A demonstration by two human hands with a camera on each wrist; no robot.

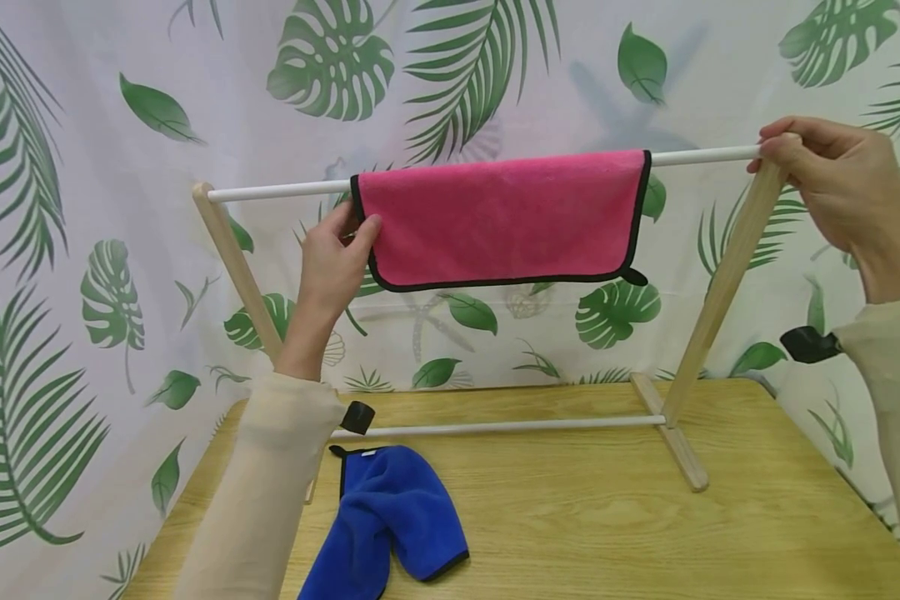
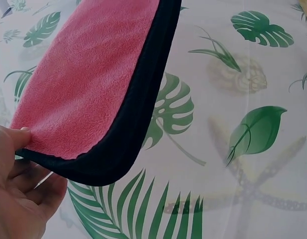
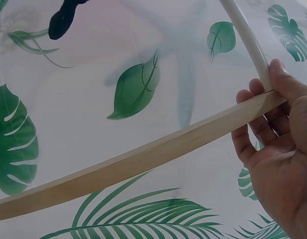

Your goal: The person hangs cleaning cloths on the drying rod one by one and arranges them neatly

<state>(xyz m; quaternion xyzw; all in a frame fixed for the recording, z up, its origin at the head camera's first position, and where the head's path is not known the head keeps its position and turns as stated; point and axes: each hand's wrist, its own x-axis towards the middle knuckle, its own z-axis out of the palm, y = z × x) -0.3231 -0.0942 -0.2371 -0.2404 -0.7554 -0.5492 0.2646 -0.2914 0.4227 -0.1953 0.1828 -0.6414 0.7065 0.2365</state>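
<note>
A pink towel (image 1: 502, 221) with black edging hangs folded over the white top bar (image 1: 285, 191) of a wooden rack. My left hand (image 1: 337, 254) pinches its left edge between thumb and fingers; the left wrist view shows the thumb on the pink face (image 2: 88, 84) and the fingers behind. At the rack's upper right corner, my right hand (image 1: 840, 175) grips the top of the wooden post (image 1: 735, 267) where the bar meets it. In the right wrist view the fingers curl round the post (image 3: 143, 157) near that joint.
A crumpled blue towel (image 1: 397, 517) with black edging lies on the wooden table (image 1: 607, 517), in front of the rack's lower white bar (image 1: 510, 427). The rack's right foot (image 1: 671, 433) rests on the table. Behind hangs a leaf-patterned curtain (image 1: 540, 342).
</note>
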